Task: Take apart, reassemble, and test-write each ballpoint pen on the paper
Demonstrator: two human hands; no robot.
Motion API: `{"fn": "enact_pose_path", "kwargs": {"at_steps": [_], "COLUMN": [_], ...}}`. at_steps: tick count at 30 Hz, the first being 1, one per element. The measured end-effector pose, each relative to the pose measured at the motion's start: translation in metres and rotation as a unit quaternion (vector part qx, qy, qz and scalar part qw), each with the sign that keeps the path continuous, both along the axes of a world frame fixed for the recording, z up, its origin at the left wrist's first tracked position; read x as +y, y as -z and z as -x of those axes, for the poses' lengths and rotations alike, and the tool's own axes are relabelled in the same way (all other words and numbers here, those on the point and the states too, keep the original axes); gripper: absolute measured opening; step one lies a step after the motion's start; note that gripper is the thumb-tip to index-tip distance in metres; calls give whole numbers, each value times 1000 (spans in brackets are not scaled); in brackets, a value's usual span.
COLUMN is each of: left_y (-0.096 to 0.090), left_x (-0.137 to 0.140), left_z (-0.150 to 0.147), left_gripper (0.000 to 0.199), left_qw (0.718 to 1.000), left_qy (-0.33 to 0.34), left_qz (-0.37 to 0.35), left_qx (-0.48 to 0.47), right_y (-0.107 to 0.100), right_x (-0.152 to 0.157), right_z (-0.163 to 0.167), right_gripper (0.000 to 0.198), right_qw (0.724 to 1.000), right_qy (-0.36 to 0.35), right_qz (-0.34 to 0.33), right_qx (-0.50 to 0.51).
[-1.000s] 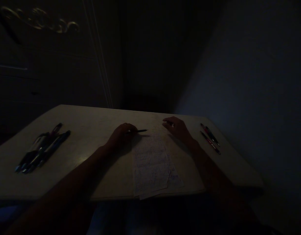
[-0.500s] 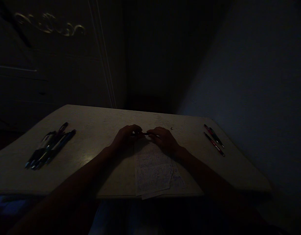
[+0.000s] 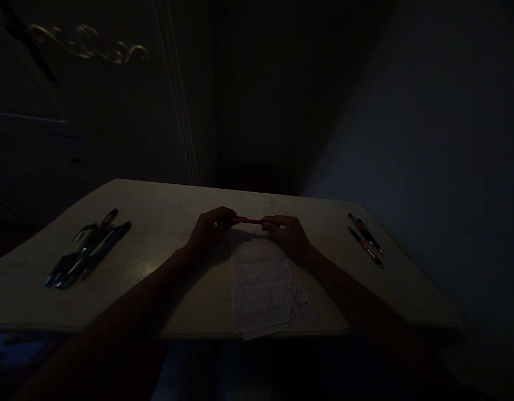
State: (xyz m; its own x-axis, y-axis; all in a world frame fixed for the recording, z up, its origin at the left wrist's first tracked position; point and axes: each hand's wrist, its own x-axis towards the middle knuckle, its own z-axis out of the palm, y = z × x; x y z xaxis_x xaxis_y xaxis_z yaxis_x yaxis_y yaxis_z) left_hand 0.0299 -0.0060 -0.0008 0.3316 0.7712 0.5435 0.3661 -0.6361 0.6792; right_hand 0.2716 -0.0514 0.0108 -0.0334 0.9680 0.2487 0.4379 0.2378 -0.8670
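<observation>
A person's left hand (image 3: 210, 227) and right hand (image 3: 289, 231) meet across a single red-and-dark pen (image 3: 249, 221) in a dim room, each pinching one end between thumb and curled fingers. The hands are nearly closed, knuckles raised, backs turned up, with the middle of the pen bare between them. The pen lies close to level, running left to right at the far edge of the written sheets. Both forearms reach in from the near corners, slanting toward each other to form a wide V, wrists only slightly bent.

Between the forearms, a handwritten sheet (image 3: 260, 289) lies over another sheet (image 3: 306, 309), its near end reaching the near edge of the pale desk (image 3: 177, 206). Well to the right of the hands, three pens (image 3: 366, 247) rest close together, slanting toward the near right. Well to the left, a larger bundle of pens (image 3: 87, 253) lies heaped, too dark to count. Beyond, at far left, stands dark furniture with a scrolled ornament (image 3: 87, 47); a bluish wall (image 3: 427, 139) rises on the right.
</observation>
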Motion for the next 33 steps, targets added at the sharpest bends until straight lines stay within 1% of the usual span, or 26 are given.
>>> {"fn": "enact_pose_path", "kwargs": {"at_steps": [2, 5, 7, 8, 9, 11, 12, 15, 16, 18, 21, 23, 25, 27, 29, 30, 32, 33], "left_y": [-2, -6, -7, -7, -7, -5, -4, -3, -3, -4, -5, -6, -6, -4, -2, -1, -1, -1], "left_x": [-2, -4, -4, -3, -2, 0, 1, 3, 3, 2, 1, 1, 2, 4, 5, 5, 4, 3], "left_z": [0, 0, -1, -2, -2, -1, -1, 0, 0, 0, 0, 0, 0, 1, 1, 1, 0, 0], "left_gripper": [21, 30, 28, 26, 29, 40, 38, 16, 15, 24, 45, 51, 47, 36, 37, 34, 22, 20], "left_qw": [999, 997, 997, 997, 997, 998, 999, 1000, 1000, 999, 995, 993, 995, 998, 999, 1000, 1000, 999], "left_qy": [4, -21, -19, -12, -3, 18, 24, 25, 21, 6, -27, -37, -26, -9, 4, 9, 12, 10], "left_qz": [34, 62, 78, 81, 80, 60, 45, 13, 14, 34, 72, 82, 76, 60, 34, 21, 2, 1], "left_qx": [8, 28, 23, 15, 7, -1, -1, 7, 13, 31, 71, 83, 64, 32, 11, 10, 22, 31], "right_y": [-1, 0, 1, 1, 1, 0, 0, -1, 0, 1, 2, 2, 1, 0, -1, -2, -2, -2], "right_x": [0, 1, 2, 2, 2, 1, 1, 1, 1, 0, 0, -1, 0, 0, 0, 0, 0, -1], "right_z": [-1, -2, -2, -3, -3, -5, -5, -5, -5, -4, -2, -2, -3, -4, -5, -5, -5, -4], "right_gripper": [19, 19, 19, 20, 20, 22, 23, 23, 24, 25, 26, 26, 26, 25, 23, 22, 22, 23], "right_qw": [1000, 1000, 1000, 1000, 1000, 1000, 1000, 1000, 1000, 1000, 1000, 1000, 1000, 1000, 1000, 1000, 1000, 1000], "right_qy": [-7, -11, -13, -14, -13, -10, -7, -4, -3, -2, 0, 1, 2, 1, 0, 1, 4, 4], "right_qz": [-2, -8, -8, -8, -6, -3, -2, 2, 3, 9, 15, 16, 20, 19, 11, 9, 10, 13], "right_qx": [7, 7, 4, 3, 3, 2, 2, 2, 5, 11, 20, 20, 16, 13, 14, 13, 10, 10]}}
